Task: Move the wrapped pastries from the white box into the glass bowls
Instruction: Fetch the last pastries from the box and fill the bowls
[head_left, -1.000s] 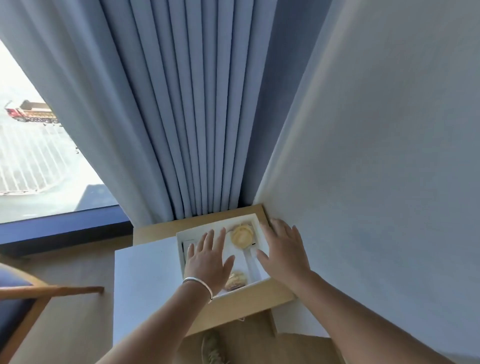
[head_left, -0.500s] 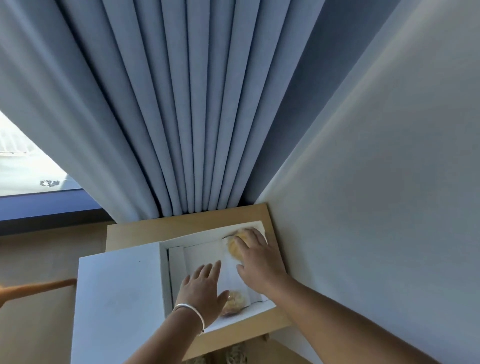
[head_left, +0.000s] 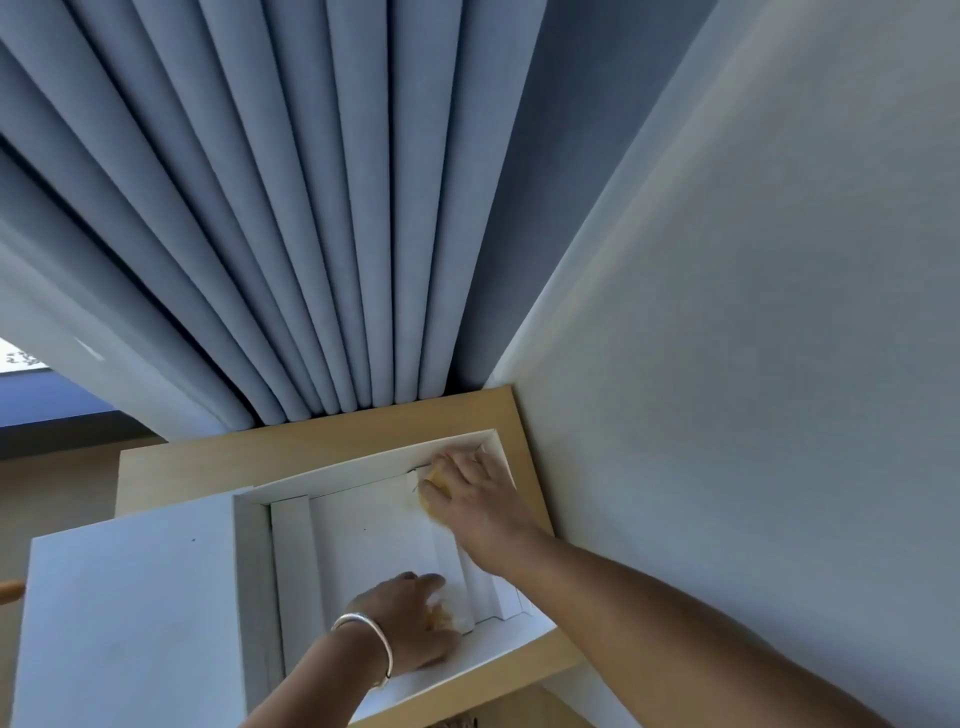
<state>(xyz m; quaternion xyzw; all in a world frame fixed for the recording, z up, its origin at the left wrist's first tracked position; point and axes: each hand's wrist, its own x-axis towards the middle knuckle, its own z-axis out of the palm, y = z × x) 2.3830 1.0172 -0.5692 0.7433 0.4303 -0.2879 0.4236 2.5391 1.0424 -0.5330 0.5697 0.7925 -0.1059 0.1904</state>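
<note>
Two hands, left (head_left: 410, 618) and right (head_left: 470, 501), curl fingers over yellow wrapped pastries (head_left: 432, 488) in my white cardboard box (head_left: 249, 566); slippery wrappers may slip.

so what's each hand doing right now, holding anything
Left hand: fingers curled round the near pastry in the white box.
Right hand: fingers curled on the far pastry.

Box (head_left: 249, 571) white inside & out, lid (head_left: 130, 623) plain white w/ a faint dark speck. Pastries golden-yellow — one (head_left: 428, 491) at far corner, one (head_left: 441, 616) at near edge. Table (head_left: 311, 441) light wood. Curtain (head_left: 311, 208) grey-blue, vertical pleats, no print. Wall (head_left: 753, 364) pale grey-white. Bangle (head_left: 371, 642) on left wrist — silver.
</note>
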